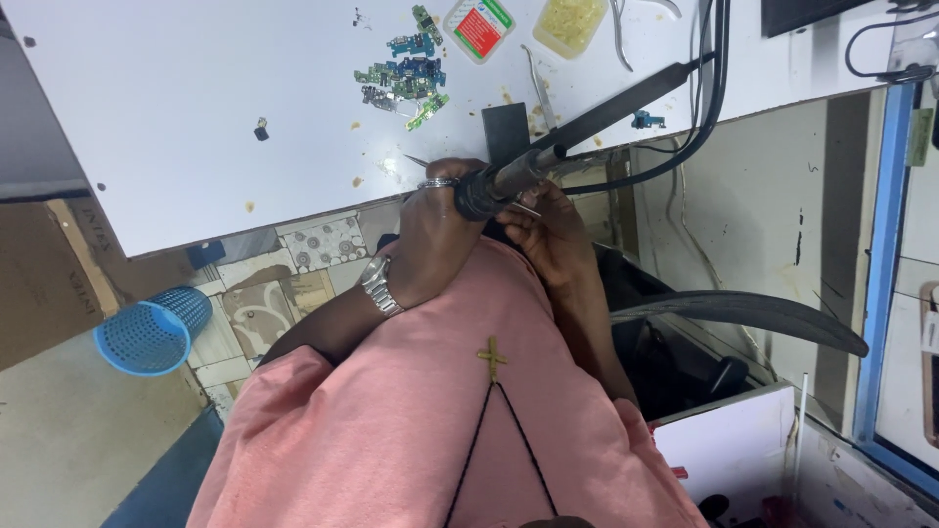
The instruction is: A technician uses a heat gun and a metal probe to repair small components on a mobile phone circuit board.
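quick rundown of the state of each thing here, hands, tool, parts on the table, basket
left hand: closed around black hot-air handpiece
right hand: holds thin metal tweezers
black hot-air handpiece: gripped, angled over white table edge
thin metal tweezers: held under the handpiece
small green and blue circuit boards: loose in a pile
white table: spotted with bits
blue plastic mesh basket: on the floor, tilted

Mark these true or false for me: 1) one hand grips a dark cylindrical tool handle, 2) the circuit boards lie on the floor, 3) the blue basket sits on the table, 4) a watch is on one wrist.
1) True: the left hand grips the dark tool handle at the table edge.
2) False: the small circuit boards lie on the white table.
3) False: the blue basket stands on the floor.
4) True: a metal watch is on the left wrist. The right hand holds thin tweezers.
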